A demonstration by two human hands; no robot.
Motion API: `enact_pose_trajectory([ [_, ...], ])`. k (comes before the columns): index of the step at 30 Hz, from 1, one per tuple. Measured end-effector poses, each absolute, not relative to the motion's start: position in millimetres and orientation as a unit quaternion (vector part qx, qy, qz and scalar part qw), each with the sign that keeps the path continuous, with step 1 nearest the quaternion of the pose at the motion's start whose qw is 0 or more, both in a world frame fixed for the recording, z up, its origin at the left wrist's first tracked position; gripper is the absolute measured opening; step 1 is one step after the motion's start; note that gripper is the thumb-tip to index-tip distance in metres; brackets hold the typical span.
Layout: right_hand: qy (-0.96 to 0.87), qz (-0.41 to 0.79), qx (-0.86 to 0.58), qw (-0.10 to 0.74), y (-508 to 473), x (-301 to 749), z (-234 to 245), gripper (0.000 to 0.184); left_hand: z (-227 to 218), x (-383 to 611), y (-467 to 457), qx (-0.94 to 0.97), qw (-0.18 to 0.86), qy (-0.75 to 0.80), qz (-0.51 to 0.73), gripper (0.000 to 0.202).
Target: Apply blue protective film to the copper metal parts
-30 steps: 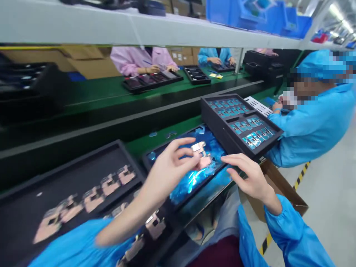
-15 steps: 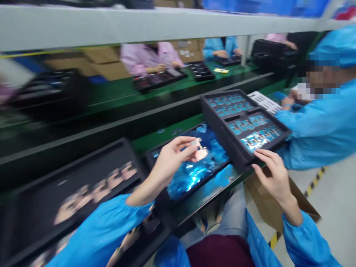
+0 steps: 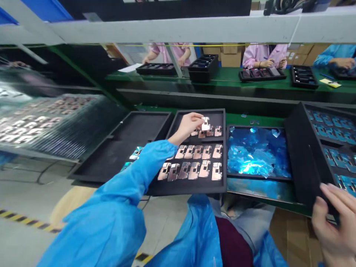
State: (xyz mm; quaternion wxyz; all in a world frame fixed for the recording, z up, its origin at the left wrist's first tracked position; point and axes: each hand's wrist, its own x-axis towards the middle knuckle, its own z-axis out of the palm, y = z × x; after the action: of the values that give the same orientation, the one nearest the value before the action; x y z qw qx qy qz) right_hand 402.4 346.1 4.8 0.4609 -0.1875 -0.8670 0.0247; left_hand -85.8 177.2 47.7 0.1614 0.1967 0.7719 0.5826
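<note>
My left hand [image 3: 187, 127] pinches a small copper-coloured metal plate [image 3: 205, 124] with a notched outline. It is over the upper part of a black foam tray [image 3: 185, 188], where rows of similar copper plates [image 3: 204, 168] lie. At the right edge of the view, my right hand [image 3: 338, 215] has its thumb and fingers apart and appears empty. It is at the near side of a raised black tray [image 3: 303, 155], in which blue-covered plates [image 3: 338, 158] sit in rows. Whether the fingers touch that tray I cannot tell.
Between the trays, a shallow black tray holds a heap of shiny blue film pieces [image 3: 254, 154]. Another black tray [image 3: 130, 128] with a few blue-green plates stands to the left, beside a rack of plates [image 3: 36, 122]. Co-workers in pink [image 3: 263, 55] and blue sleeves sit opposite.
The view has swung left. My left hand has carried the metal plate from over the blue film heap to above the copper-plate tray. My right hand remains near the blue-plate tray.
</note>
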Motion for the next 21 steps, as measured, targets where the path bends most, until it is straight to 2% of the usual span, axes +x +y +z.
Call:
enact_pose_trajectory([
  [2, -0.881, 0.030, -0.165, 0.443, 347, 356, 23, 0.062, 46, -109, 201, 0.182, 0.173, 0.778, 0.577, 0.022],
  [5, -0.906, 0.099, -0.160, 0.379, 377, 273, 46, 0.032, 36, -126, 237, 0.183, 0.210, 0.776, 0.566, 0.022],
  [9, -0.936, 0.152, -0.235, 0.212, 459, 165, 39, 0.025, 15, -139, 263, 0.203, 0.254, 0.775, 0.542, 0.029],
  [12, -0.908, 0.174, -0.377, 0.061, 513, 106, 13, 0.035, 5, -153, 264, 0.242, 0.253, 0.791, 0.502, 0.029],
  [14, -0.882, 0.166, -0.441, 0.015, 530, 79, -5, 0.051, 3, -162, 262, 0.299, 0.215, 0.816, 0.446, 0.028],
  [16, -0.866, 0.153, -0.476, 0.000, 535, 58, -19, 0.073, 4, -169, 258, 0.356, 0.162, 0.836, 0.385, 0.028],
  [18, -0.853, 0.140, -0.502, -0.005, 533, 41, -28, 0.086, 9, -170, 253, 0.385, 0.124, 0.846, 0.347, 0.025],
  [21, -0.833, 0.132, -0.537, -0.010, 530, 20, -31, 0.085, 26, -164, 239, 0.394, 0.103, 0.850, 0.332, 0.024],
])
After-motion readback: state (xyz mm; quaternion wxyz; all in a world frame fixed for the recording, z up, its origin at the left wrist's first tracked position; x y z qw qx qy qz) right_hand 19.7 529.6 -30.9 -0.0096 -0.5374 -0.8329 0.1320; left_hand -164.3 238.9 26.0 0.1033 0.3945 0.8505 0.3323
